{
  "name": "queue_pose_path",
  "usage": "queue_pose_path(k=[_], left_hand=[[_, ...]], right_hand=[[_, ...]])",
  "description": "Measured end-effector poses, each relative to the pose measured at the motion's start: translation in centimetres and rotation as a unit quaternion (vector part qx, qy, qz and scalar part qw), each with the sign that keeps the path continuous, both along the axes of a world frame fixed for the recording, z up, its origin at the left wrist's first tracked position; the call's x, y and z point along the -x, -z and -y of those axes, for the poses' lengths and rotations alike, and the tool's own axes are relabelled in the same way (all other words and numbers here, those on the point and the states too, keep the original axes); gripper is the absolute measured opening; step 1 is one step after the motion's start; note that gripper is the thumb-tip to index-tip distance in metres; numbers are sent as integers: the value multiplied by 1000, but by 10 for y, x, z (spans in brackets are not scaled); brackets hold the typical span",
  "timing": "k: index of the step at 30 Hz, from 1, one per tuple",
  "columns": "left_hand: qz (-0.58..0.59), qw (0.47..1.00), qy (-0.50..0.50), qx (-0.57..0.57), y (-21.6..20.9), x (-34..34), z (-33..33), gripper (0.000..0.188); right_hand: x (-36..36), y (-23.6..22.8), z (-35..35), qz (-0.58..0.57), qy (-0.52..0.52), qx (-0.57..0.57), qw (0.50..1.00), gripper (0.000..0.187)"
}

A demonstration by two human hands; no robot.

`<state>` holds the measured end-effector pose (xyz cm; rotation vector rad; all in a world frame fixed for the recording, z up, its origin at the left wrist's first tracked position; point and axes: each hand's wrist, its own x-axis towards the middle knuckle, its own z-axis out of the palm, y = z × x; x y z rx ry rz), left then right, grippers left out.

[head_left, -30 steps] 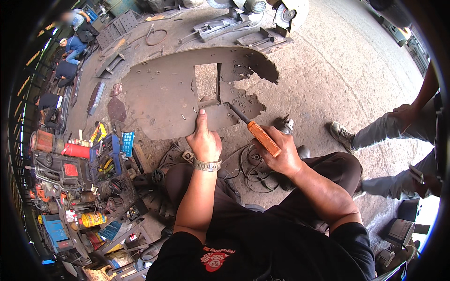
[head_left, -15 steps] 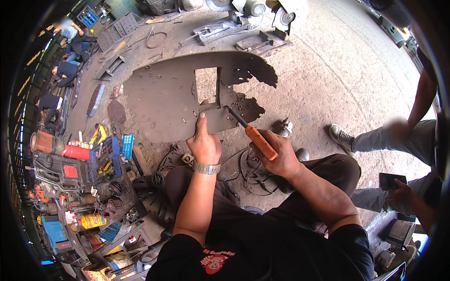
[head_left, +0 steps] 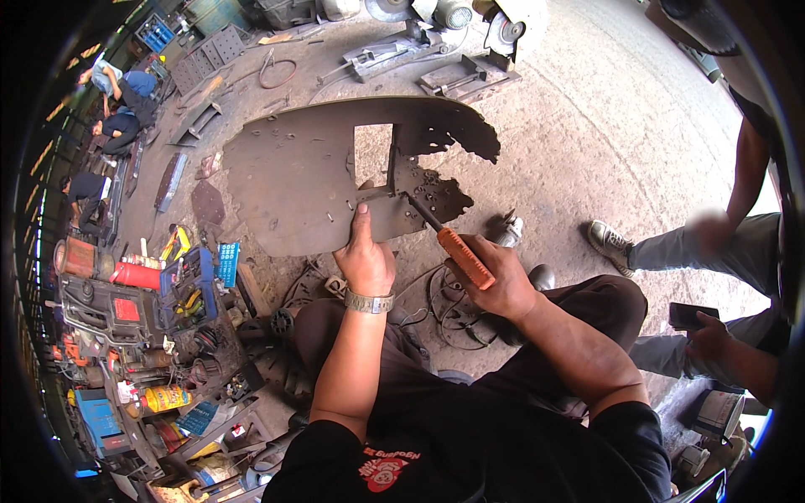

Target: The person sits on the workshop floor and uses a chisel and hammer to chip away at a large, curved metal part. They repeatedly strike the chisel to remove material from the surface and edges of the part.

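A thin grey-brown metal sheet (head_left: 293,176) has a rectangular cutout and a ragged, perforated right side. My left hand (head_left: 366,261) grips its lower edge, the thumb on top just below the cutout and the other fingers mostly hidden beneath. My right hand (head_left: 501,281) is closed around the ridged orange handle of a tool with a dark, straight shaft (head_left: 426,213). The tool's tip meets the sheet near the cutout's lower right corner. Whether it is a file or another kind cannot be made out.
An angle grinder (head_left: 509,230) and cables lie on the floor beyond my right knee. At left are an open blue tool case (head_left: 189,289) and cluttered tools. A person holding a phone (head_left: 694,316) stands at right. Machines (head_left: 457,17) stand at the back; people crouch far left.
The sheet has shifted very slightly down and right, and the tool's tip slightly left and down. Both hands keep their grip. The phone at right has moved a little left.
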<state>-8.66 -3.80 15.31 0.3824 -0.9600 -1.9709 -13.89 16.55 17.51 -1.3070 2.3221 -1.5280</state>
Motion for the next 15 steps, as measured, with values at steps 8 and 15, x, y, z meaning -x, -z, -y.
queue_pose_path(k=[8,15], left_hand=[[-9,1000,10,-21,0,-1,2,42],[12,1000,-7,-14,4,0,3,43]], right_hand=[[2,4,-2,2,-5,-15,1000,38],[2,2,-3,7,-10,-22,1000,41]])
